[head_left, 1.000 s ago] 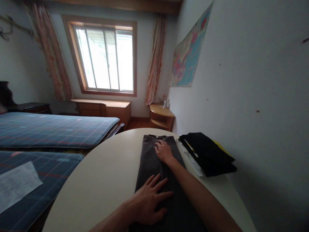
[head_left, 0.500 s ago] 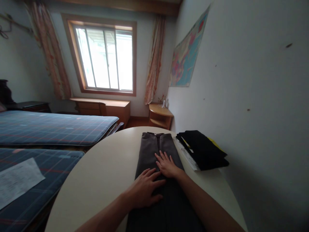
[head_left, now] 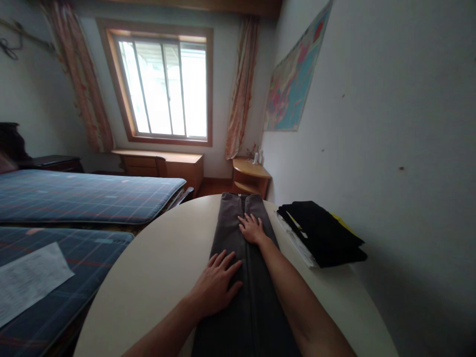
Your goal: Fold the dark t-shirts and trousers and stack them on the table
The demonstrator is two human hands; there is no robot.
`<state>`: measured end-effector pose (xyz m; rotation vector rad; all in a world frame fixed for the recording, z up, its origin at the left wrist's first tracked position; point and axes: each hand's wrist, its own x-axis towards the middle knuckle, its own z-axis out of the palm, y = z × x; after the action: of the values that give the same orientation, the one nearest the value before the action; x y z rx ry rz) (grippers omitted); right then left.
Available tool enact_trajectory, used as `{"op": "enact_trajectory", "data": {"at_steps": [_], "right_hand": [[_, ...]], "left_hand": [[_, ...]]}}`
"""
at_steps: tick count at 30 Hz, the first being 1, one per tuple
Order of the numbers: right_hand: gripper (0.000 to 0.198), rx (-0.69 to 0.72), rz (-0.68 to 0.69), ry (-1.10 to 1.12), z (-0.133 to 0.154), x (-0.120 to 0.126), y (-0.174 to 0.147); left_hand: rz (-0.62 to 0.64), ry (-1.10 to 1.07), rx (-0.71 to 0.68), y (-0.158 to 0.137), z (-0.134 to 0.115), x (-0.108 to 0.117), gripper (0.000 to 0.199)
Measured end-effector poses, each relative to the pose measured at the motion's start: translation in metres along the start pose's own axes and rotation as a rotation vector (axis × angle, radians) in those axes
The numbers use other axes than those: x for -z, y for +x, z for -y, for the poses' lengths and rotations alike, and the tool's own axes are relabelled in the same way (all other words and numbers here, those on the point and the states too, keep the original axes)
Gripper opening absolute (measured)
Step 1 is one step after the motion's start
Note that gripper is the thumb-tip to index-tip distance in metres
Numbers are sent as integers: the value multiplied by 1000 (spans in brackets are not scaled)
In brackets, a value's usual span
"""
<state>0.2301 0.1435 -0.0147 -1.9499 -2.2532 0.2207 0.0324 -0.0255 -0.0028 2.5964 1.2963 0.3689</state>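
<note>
A long dark grey garment lies lengthwise on the round white table, reaching its far edge. It looks like trousers, though I cannot be sure; a seam runs down the middle and a small pale tag shows at the far end. My left hand rests flat on the garment's left side with the fingers spread. Farther along, my right hand lies palm down near the middle seam, its fingers also apart. Neither hand grips the cloth. The garment's near end runs out of view at the bottom.
Right of the garment, a stack of folded black clothes with white and yellow pieces sits near the wall. Two plaid mattresses are on the left, one with a paper sheet. A corner shelf stands beyond the table.
My right hand has slid away from me along the garment; my left hand has shifted left. The garment's far end now sits closer to the table's far edge.
</note>
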Motion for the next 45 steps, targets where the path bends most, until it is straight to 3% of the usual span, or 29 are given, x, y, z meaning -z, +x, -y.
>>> {"op": "enact_trajectory", "data": {"at_steps": [4,8,16,22,30,36,40,45], "right_hand": [[51,18,-100,16,2,0,-2],[55,29,-135,19,1,-1,-26],[69,-51,11,-29,-27,6,-115],[76,1,86,-27,-23,13,-183],[80,106,101,28,-9,16,-266],[66,154,5,107,-8,15,-293],[53,311,-28,209,-5,24,-300],[58,521,128,240,9,36,-320]], "left_hand": [[4,-32,1,1,5,-5,59],[14,-32,-7,0,7,-7,64],[46,7,-42,-1,2,-7,65],[24,42,-57,-2,-1,-7,61],[-55,47,-80,-9,-4,-12,50],[-72,65,-68,-17,-21,-23,46],[12,49,-112,-35,-30,-28,61],[51,4,-189,-56,-31,-26,72]]}}
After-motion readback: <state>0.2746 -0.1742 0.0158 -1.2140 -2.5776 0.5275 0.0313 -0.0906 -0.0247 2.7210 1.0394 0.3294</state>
